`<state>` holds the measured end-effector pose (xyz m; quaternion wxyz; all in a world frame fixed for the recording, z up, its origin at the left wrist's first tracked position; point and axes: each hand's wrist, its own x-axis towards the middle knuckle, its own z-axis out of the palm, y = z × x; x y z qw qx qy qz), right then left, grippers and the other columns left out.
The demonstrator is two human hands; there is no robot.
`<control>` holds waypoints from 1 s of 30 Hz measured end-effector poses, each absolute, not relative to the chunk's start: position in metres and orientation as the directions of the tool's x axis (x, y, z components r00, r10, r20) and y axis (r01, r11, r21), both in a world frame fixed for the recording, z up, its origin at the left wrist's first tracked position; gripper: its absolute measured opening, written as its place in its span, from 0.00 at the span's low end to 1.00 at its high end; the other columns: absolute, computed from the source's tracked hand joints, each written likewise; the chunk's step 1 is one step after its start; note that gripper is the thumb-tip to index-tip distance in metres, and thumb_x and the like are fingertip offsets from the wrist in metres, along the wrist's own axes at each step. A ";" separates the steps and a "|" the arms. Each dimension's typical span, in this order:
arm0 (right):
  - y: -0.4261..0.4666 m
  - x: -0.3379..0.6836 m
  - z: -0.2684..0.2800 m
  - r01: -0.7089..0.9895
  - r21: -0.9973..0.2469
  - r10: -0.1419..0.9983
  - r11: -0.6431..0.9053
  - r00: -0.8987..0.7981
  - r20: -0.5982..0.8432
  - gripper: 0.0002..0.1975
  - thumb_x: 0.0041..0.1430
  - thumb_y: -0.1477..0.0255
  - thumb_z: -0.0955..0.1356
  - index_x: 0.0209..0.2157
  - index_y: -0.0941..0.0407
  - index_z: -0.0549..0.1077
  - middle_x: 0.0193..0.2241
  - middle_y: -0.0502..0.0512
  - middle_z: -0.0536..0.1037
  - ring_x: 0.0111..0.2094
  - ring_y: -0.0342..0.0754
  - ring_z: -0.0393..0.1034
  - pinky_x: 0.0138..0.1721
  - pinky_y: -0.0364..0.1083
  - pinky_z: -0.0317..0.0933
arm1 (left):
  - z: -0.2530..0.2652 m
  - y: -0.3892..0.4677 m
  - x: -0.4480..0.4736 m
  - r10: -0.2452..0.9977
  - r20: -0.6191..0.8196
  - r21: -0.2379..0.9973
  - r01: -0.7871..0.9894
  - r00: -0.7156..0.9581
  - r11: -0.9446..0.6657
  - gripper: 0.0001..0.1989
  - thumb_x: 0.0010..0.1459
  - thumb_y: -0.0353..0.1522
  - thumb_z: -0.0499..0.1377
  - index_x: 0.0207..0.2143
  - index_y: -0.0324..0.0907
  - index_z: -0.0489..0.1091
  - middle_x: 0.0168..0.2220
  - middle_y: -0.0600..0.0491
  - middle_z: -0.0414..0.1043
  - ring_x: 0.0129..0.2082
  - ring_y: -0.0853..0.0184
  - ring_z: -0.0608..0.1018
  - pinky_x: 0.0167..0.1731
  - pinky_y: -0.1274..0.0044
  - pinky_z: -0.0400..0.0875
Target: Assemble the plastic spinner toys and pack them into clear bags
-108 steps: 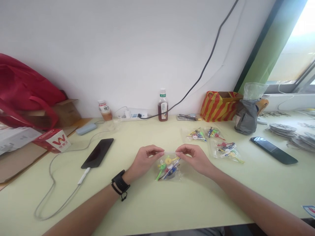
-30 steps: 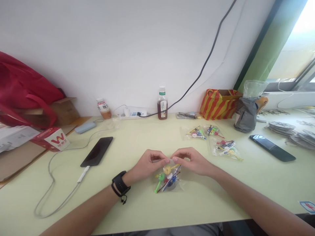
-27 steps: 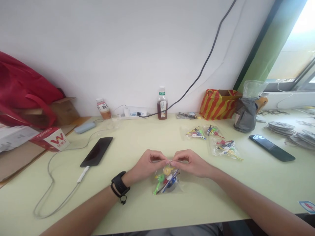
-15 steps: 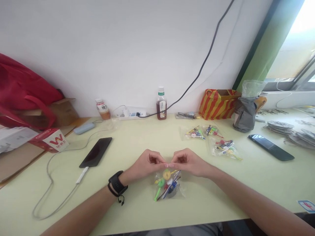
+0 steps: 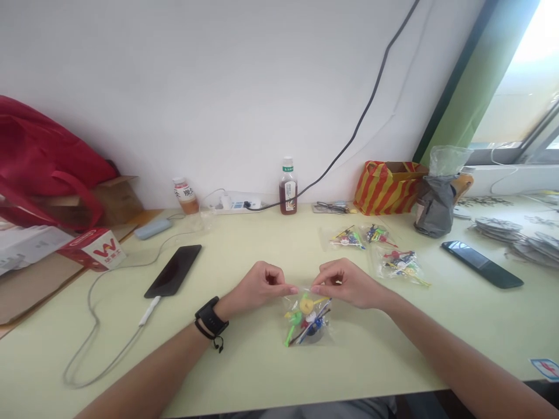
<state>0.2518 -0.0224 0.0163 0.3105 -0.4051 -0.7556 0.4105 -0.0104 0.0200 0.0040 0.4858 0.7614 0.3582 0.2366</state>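
Note:
Between my hands at the front of the table is a clear plastic bag [image 5: 309,323] holding several small coloured plastic pieces, green, yellow, blue, white and red. My left hand [image 5: 265,286] pinches the bag's top edge near its left corner, thumb against forefinger. On the other side my right hand [image 5: 345,283] pinches the same top edge, a short gap away from the left thumb. The bag's lower part rests on or just over the table; I cannot tell which. A black watch [image 5: 212,318] is on my left wrist.
More bags of coloured pieces [image 5: 399,265] lie behind my right hand. A black phone [image 5: 173,271] on a charging cable is at left, a dark phone [image 5: 481,265] at right. A drink bottle [image 5: 288,187], a power strip [image 5: 238,203] and a striped bag [image 5: 386,189] stand along the wall.
My hands have drawn apart along the bag's top edge, the right one moving further right. The bag has shifted slightly right and up in the view.

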 end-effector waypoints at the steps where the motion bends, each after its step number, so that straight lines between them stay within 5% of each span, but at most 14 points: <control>1: -0.023 0.252 0.018 0.368 -0.862 0.864 0.350 -0.481 0.146 0.15 0.60 0.60 0.75 0.32 0.58 0.85 0.25 0.51 0.72 0.25 0.42 0.60 0.25 0.43 0.53 | 0.004 0.020 -0.010 0.779 0.043 0.897 0.319 0.626 -0.306 0.26 0.55 0.46 0.69 0.19 0.38 0.63 0.20 0.60 0.56 0.23 0.74 0.56 0.22 0.78 0.49; 7: -0.022 0.263 0.014 0.458 -0.731 0.859 0.506 -0.340 0.382 0.10 0.64 0.66 0.72 0.32 0.55 0.84 0.22 0.49 0.71 0.23 0.42 0.60 0.25 0.43 0.54 | -0.004 0.025 -0.012 0.892 0.134 0.870 0.379 0.431 -0.314 0.33 0.70 0.50 0.51 0.17 0.39 0.61 0.17 0.58 0.53 0.20 0.73 0.56 0.23 0.76 0.51; 10: -0.023 0.265 0.009 0.509 -0.556 0.716 0.657 -0.192 0.671 0.08 0.66 0.72 0.71 0.34 0.55 0.83 0.20 0.49 0.70 0.22 0.42 0.59 0.26 0.44 0.55 | -0.011 0.028 -0.011 0.932 0.085 0.902 0.370 0.352 -0.222 0.33 0.69 0.52 0.51 0.18 0.39 0.67 0.19 0.56 0.58 0.20 0.71 0.61 0.24 0.77 0.54; 13: -0.027 0.257 -0.001 0.565 -0.319 0.521 0.761 -0.239 0.820 0.09 0.67 0.78 0.67 0.36 0.56 0.80 0.23 0.50 0.71 0.25 0.44 0.62 0.30 0.44 0.58 | -0.016 0.029 -0.010 0.940 0.032 0.924 0.349 0.340 -0.158 0.33 0.67 0.54 0.53 0.19 0.39 0.69 0.20 0.55 0.61 0.21 0.71 0.63 0.25 0.77 0.56; 16: -0.026 0.243 -0.018 0.611 -0.110 0.471 0.784 -0.470 0.747 0.14 0.67 0.82 0.63 0.32 0.56 0.77 0.25 0.52 0.73 0.28 0.46 0.64 0.34 0.46 0.58 | -0.016 0.029 -0.009 0.949 0.013 0.940 0.321 0.315 -0.119 0.32 0.65 0.55 0.54 0.19 0.39 0.69 0.19 0.56 0.62 0.21 0.71 0.63 0.25 0.77 0.57; 19: -0.021 0.233 -0.034 0.647 -0.070 0.551 0.759 -0.581 0.599 0.15 0.64 0.85 0.62 0.28 0.56 0.73 0.24 0.52 0.72 0.28 0.46 0.64 0.37 0.47 0.58 | -0.014 0.031 -0.009 0.956 -0.005 0.950 0.299 0.292 -0.087 0.32 0.64 0.55 0.55 0.19 0.39 0.69 0.19 0.56 0.61 0.21 0.70 0.63 0.24 0.77 0.57; 24: -0.016 0.231 -0.042 0.749 -0.166 0.724 0.641 -0.519 0.455 0.14 0.56 0.87 0.62 0.30 0.56 0.74 0.27 0.53 0.76 0.31 0.48 0.68 0.43 0.47 0.57 | -0.014 0.031 -0.008 0.952 -0.006 0.953 0.290 0.305 -0.087 0.32 0.64 0.55 0.56 0.19 0.39 0.70 0.19 0.55 0.63 0.22 0.71 0.64 0.25 0.77 0.57; 30: -0.021 0.229 -0.031 0.873 -0.112 0.841 0.474 -0.412 0.351 0.13 0.56 0.85 0.63 0.26 0.56 0.74 0.26 0.54 0.76 0.30 0.49 0.68 0.39 0.47 0.55 | -0.014 0.030 -0.008 0.947 -0.001 0.954 0.283 0.321 -0.095 0.32 0.64 0.54 0.56 0.19 0.39 0.70 0.19 0.56 0.62 0.22 0.70 0.63 0.25 0.77 0.57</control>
